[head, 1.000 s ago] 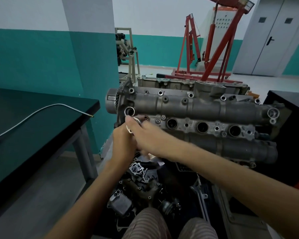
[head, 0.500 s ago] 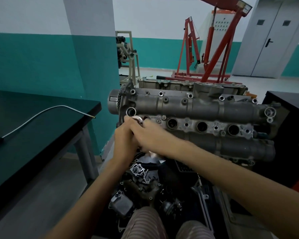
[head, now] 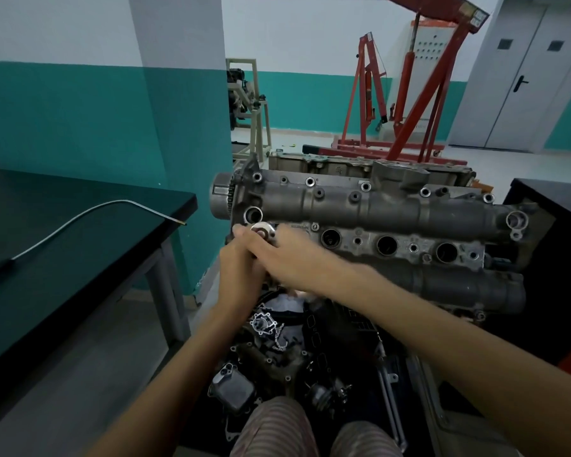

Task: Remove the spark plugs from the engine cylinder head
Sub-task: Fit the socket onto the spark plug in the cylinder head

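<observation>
Hands [head: 244, 268] nudged up | tool [head: 262, 229] at cylinder head [head: 376, 209] left end (gripped)

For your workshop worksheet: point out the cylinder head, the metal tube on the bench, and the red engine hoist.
cylinder head [head: 393, 209]: head view, on its upper grey housing.
metal tube [head: 80, 216]: head view, on its curved middle.
red engine hoist [head: 439, 61]: head view, on its slanted mast.

leftmost plug well [head: 271, 230] hidden by hands, grip unclear
</observation>
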`<control>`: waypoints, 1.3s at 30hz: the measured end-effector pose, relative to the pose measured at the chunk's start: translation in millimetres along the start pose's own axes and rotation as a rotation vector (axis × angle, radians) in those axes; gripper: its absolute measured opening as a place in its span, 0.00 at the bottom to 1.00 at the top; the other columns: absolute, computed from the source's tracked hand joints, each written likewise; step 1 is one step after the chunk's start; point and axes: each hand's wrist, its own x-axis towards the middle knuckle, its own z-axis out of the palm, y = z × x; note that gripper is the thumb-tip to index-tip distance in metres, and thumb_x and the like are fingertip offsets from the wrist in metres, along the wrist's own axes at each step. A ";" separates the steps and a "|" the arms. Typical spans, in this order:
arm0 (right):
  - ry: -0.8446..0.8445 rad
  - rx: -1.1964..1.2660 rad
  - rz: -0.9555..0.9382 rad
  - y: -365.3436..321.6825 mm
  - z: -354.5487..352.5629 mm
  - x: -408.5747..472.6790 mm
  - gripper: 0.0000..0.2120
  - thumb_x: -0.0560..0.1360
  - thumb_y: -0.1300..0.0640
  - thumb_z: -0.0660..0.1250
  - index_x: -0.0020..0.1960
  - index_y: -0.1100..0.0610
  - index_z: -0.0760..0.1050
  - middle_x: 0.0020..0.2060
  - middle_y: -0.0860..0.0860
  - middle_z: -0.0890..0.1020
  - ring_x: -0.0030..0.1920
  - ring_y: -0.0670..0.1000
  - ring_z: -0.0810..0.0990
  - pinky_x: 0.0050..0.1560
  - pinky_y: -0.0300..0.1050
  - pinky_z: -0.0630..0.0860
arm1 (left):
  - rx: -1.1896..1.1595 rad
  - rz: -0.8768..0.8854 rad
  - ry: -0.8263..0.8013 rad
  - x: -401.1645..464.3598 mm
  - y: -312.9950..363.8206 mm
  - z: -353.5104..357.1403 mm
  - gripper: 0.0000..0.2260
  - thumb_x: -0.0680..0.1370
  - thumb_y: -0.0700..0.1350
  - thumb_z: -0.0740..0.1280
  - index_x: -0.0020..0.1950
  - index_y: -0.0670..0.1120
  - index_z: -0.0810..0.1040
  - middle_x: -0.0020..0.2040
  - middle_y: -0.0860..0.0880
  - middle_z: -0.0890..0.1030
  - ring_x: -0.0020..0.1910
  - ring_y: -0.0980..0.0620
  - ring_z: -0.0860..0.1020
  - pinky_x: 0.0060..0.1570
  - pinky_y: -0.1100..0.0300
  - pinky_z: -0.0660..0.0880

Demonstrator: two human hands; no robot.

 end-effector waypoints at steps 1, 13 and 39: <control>0.117 -0.438 -0.128 -1.8 -9.0 2.8 0.27 0.74 0.32 0.51 0.31 0.54 0.66 0.25 0.48 0.70 0.27 0.47 0.70 0.29 0.42 0.65 | 0.078 0.068 -0.011 1.9 2.1 -2.2 0.19 0.72 0.33 0.64 0.31 0.56 0.66 0.25 0.58 0.71 0.26 0.62 0.72 0.27 0.71 0.66; -0.413 0.680 0.317 -1.4 -9.9 -3.8 0.22 0.78 0.39 0.53 0.45 0.58 0.70 0.33 0.53 0.74 0.34 0.50 0.75 0.43 0.44 0.76 | -0.090 -0.059 -0.070 1.1 17.0 -7.4 0.08 0.74 0.38 0.60 0.42 0.37 0.77 0.26 0.50 0.76 0.26 0.60 0.72 0.25 0.62 0.69; -0.031 0.419 0.170 -3.0 15.6 0.7 0.23 0.78 0.42 0.54 0.31 0.56 0.66 0.24 0.50 0.66 0.22 0.47 0.66 0.26 0.39 0.65 | 0.320 0.455 -0.321 32.5 2.9 -35.1 0.07 0.70 0.38 0.66 0.43 0.40 0.83 0.42 0.49 0.84 0.48 0.57 0.75 0.58 0.70 0.63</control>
